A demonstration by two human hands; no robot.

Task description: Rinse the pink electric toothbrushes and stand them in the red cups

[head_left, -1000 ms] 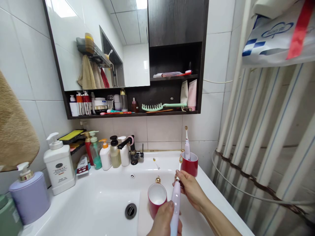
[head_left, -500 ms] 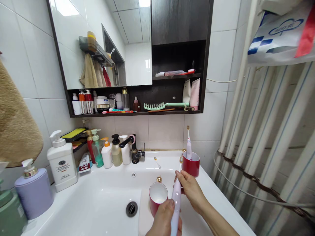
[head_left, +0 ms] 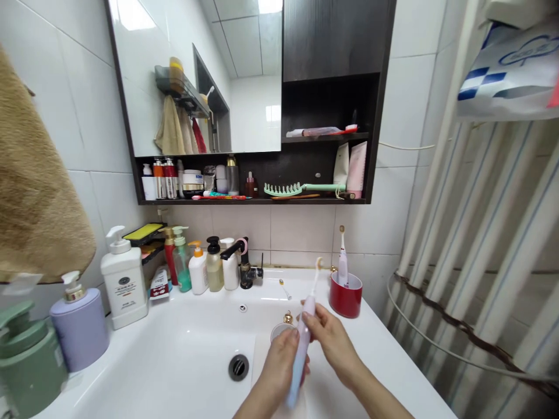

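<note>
An electric toothbrush (head_left: pixel 301 343) with a pink-to-blue handle is held upright at a tilt over the basin, its brush head pointing up. My left hand (head_left: pixel 282 361) is closed around the lower handle. Higher up, my right hand (head_left: pixel 327 329) grips the upper handle with thumb and fingers. Behind my left hand, mostly hidden, stands a cup (head_left: pixel 279 333), of which only the rim shows. A red cup (head_left: pixel 346 299) on the right of the counter holds a second electric toothbrush (head_left: pixel 343 262). A loose brush head (head_left: pixel 285 289) lies behind the basin.
A black faucet (head_left: pixel 247 267) rises at the back, with several pump bottles (head_left: pixel 213 265) to its left. The drain (head_left: pixel 239 368) sits in the white basin (head_left: pixel 183 361). Above hangs a dark mirror cabinet (head_left: pixel 336 52) with a green hairbrush (head_left: pixel 283 190). Pipes (head_left: pixel 471 244) line the right.
The toothbrush has shifted left and tilted more, with both hands moving along. My right hand has gone from near the brush neck to the upper handle. The view has turned slightly left.
</note>
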